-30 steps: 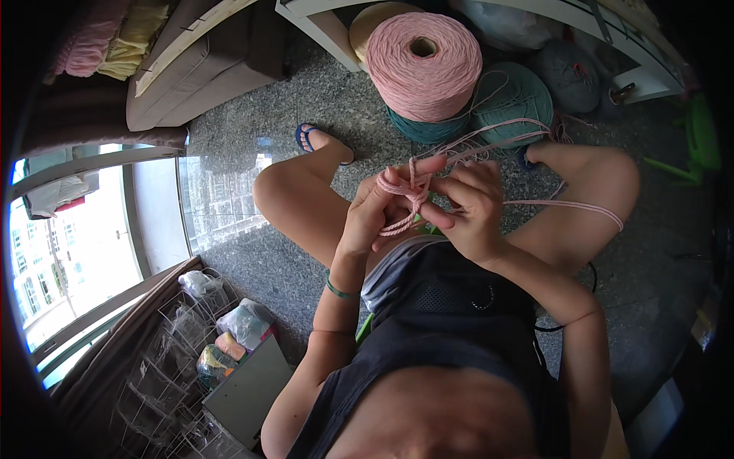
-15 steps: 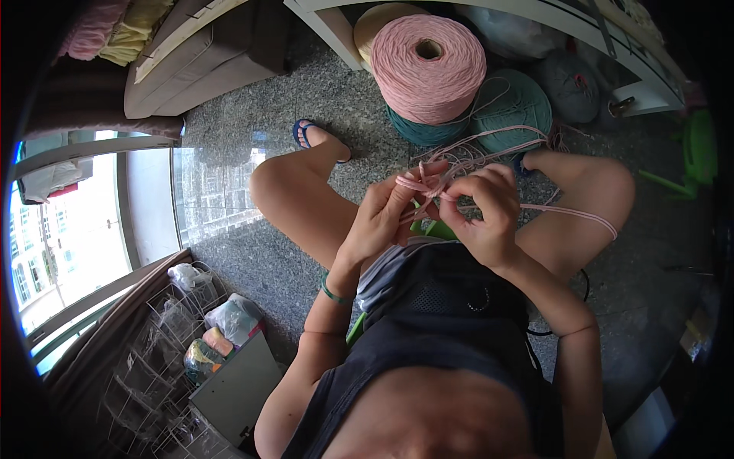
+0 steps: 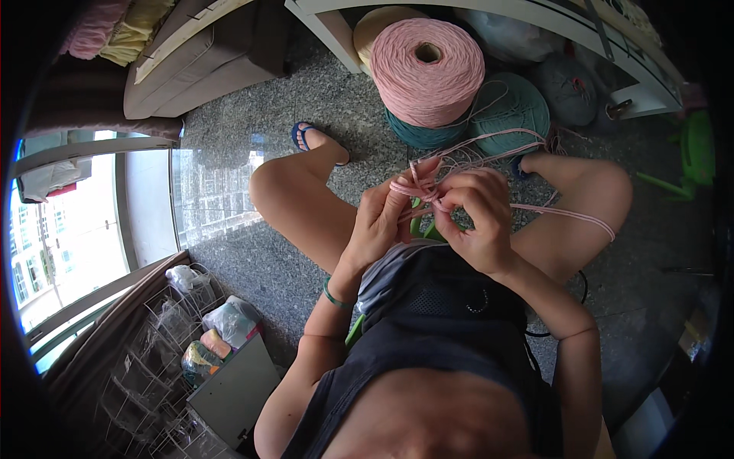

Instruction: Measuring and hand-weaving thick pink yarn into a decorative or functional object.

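Pink yarn (image 3: pixel 408 188) is looped around the fingers of my left hand (image 3: pixel 378 219), whose thumb presses on the strands. Beside it, my right hand (image 3: pixel 479 210) pinches the yarn at a small knotted part with thumb and forefinger. Both hands are close together above my lap. A doubled pink strand runs from the hands across my right thigh, and more strands lead up toward the large pink yarn cone (image 3: pixel 427 70) on the floor. Whether a hook or needle is among the fingers cannot be made out.
Teal yarn (image 3: pixel 405 131) lies under the pink cone, with another teal ball (image 3: pixel 511 113) and a grey ball (image 3: pixel 567 88) to its right. A white frame (image 3: pixel 329 34) stands behind them. Wire racks (image 3: pixel 157 359) with plastic bags stand at lower left, and a green stool (image 3: pixel 694 157) is at right.
My right hand has shifted slightly left, closer to the left hand, and its fingers have curled further in over the yarn. The left hand keeps its hold, barely moved.
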`<state>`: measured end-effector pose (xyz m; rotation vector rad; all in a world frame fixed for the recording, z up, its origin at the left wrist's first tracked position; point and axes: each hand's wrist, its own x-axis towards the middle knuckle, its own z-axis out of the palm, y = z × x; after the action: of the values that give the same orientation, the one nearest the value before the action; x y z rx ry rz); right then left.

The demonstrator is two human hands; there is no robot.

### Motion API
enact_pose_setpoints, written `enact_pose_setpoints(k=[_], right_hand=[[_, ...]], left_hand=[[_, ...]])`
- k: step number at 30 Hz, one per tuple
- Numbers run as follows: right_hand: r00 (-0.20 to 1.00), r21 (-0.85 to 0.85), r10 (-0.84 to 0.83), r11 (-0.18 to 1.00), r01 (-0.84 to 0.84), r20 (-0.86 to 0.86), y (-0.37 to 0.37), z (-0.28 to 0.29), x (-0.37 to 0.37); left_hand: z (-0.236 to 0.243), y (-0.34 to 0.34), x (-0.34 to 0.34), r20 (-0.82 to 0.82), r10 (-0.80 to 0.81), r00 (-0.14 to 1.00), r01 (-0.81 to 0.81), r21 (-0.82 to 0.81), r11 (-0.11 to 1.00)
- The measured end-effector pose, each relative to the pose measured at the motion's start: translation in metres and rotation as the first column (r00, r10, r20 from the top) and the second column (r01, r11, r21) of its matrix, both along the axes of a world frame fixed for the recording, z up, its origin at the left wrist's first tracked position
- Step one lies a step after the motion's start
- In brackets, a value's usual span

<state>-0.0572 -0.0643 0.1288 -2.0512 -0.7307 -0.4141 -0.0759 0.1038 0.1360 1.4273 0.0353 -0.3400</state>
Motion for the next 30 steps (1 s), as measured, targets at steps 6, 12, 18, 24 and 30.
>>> enact_pose_setpoints(k=[6,12,18,24,30], right_hand=[[0.996,0.039,0.068,0.997,-0.066,-0.053,0.001,-0.001,0.001],[0.986,0.114,0.078,0.992,-0.062,-0.144,0.002,-0.007,-0.001],[0.824,0.334,0.234,0.941,-0.057,-0.517,0.005,-0.011,-0.006],[0.864,0.278,0.211,0.957,-0.087,-0.457,0.003,-0.011,-0.003],[0.878,0.253,0.145,0.967,-0.028,-0.455,0.002,-0.009,-0.007]], left_hand=[[-0.003,-0.001,0.0,0.068,-0.002,0.998,-0.002,0.066,0.998],[0.0,0.0,0.002,0.184,-0.01,0.983,-0.024,0.181,0.983],[0.001,0.001,0.001,-0.019,-0.015,1.0,0.015,0.007,1.0],[-0.001,0.0,0.001,-0.108,-0.025,0.994,-0.006,-0.275,0.961],[-0.01,0.004,0.0,-0.103,-0.094,0.99,0.056,-0.325,0.944]])
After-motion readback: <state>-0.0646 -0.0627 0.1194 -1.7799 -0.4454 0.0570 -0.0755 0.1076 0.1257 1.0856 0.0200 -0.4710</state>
